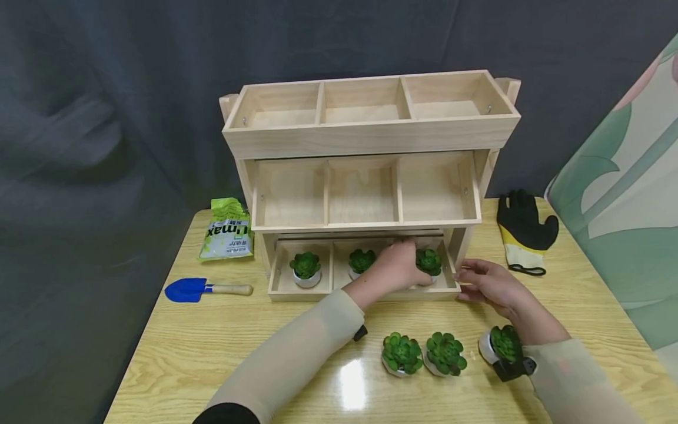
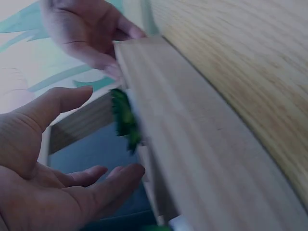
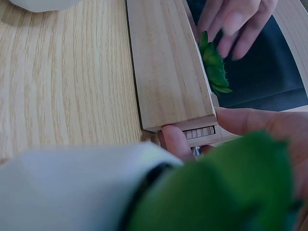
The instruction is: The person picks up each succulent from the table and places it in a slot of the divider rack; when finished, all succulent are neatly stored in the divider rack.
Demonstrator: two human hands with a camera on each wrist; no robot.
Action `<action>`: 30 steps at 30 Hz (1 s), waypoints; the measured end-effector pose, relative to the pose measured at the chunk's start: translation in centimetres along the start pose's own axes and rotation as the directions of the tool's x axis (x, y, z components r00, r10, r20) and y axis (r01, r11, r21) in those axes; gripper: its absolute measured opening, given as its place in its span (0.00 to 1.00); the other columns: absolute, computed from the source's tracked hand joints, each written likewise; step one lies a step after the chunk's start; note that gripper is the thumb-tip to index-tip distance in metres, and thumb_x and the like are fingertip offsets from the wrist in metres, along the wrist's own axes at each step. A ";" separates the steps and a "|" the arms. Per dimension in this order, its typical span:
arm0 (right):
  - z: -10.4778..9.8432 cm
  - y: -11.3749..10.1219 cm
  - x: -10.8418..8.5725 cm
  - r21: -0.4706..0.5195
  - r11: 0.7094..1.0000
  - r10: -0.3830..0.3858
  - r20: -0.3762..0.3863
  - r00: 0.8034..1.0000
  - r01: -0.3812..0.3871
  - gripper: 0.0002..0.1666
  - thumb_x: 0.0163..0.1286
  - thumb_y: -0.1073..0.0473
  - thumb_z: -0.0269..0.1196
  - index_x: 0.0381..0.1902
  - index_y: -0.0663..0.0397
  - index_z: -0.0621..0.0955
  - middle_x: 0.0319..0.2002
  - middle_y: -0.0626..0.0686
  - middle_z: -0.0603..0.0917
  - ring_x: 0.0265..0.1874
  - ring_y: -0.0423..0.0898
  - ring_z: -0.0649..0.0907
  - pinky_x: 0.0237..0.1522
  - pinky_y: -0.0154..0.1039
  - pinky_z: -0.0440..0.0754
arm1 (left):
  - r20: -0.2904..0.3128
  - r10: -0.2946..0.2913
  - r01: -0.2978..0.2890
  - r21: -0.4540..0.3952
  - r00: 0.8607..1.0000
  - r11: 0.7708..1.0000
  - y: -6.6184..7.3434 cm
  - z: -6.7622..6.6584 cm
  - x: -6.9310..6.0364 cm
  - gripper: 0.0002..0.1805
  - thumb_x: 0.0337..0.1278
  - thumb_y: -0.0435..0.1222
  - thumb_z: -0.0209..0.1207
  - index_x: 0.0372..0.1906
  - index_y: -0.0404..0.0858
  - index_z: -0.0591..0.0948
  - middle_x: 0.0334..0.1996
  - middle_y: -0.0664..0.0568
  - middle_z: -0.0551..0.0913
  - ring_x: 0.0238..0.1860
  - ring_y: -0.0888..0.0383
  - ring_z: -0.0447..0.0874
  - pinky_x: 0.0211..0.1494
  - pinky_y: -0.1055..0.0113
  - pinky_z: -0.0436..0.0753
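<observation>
The left hand (image 1: 397,268) is over the right part of the bottom tray (image 1: 365,297), beside a potted succulent (image 1: 428,261). In the left wrist view its fingers (image 2: 108,185) and thumb are spread apart around that plant (image 2: 124,118), with a gap between. The right hand (image 1: 492,285) holds the tray's right end; in the right wrist view its thumb and a fingertip (image 3: 176,140) pinch the corner of the wooden tray (image 3: 168,72). Two more succulents sit in the tray, one in the left compartment (image 1: 305,268) and one in the middle (image 1: 361,261).
Above are an empty middle tray (image 1: 365,225) and top tray (image 1: 371,138). Two succulents (image 1: 401,353) (image 1: 445,354) stand in front; a tilted one (image 1: 503,344) is by the right wrist. A green bag (image 1: 228,232) and blue trowel (image 1: 186,290) lie left, a glove (image 1: 524,229) right.
</observation>
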State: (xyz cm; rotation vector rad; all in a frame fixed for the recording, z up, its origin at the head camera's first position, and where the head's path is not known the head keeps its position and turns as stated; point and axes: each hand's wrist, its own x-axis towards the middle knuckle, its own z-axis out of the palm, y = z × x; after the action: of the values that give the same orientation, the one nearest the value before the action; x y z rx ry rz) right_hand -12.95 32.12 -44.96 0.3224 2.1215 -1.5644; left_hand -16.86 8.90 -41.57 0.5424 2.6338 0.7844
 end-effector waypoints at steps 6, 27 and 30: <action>0.1 -0.4 0.2 -0.017 1.000 -0.005 0.009 1.000 0.005 0.42 0.86 0.56 0.53 0.84 0.74 0.50 0.78 0.79 0.61 0.56 0.48 0.88 0.52 0.38 0.93 | -0.038 0.039 -0.040 -0.036 0.999 0.999 -0.5 -2.0 -3.5 0.51 0.60 0.56 0.75 0.83 0.42 0.66 0.77 0.45 0.74 0.71 0.48 0.80 0.71 0.55 0.85; 0.2 -0.2 0.3 -0.006 1.000 -0.006 0.011 1.000 0.006 0.43 0.85 0.56 0.54 0.84 0.74 0.50 0.75 0.77 0.64 0.42 0.36 0.86 0.51 0.36 0.93 | -0.269 -0.105 0.055 -0.188 0.957 0.981 -11.6 -8.3 -15.4 0.31 0.74 0.53 0.65 0.73 0.45 0.77 0.67 0.48 0.81 0.62 0.45 0.87 0.63 0.48 0.89; 0.1 -0.1 0.1 -0.015 1.000 0.005 0.011 1.000 -0.005 0.44 0.86 0.55 0.54 0.84 0.73 0.49 0.76 0.77 0.63 0.42 0.36 0.86 0.51 0.35 0.92 | -0.322 -0.175 0.106 -0.219 0.931 0.970 -14.4 -8.8 -15.5 0.29 0.75 0.50 0.64 0.73 0.43 0.77 0.60 0.46 0.83 0.56 0.48 0.88 0.58 0.52 0.90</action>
State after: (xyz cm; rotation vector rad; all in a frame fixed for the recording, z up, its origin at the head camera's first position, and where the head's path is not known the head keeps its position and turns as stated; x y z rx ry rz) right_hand -13.04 31.98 -44.96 0.3128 2.1211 -1.5431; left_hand -10.77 -13.11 -39.70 0.1701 2.8134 1.1686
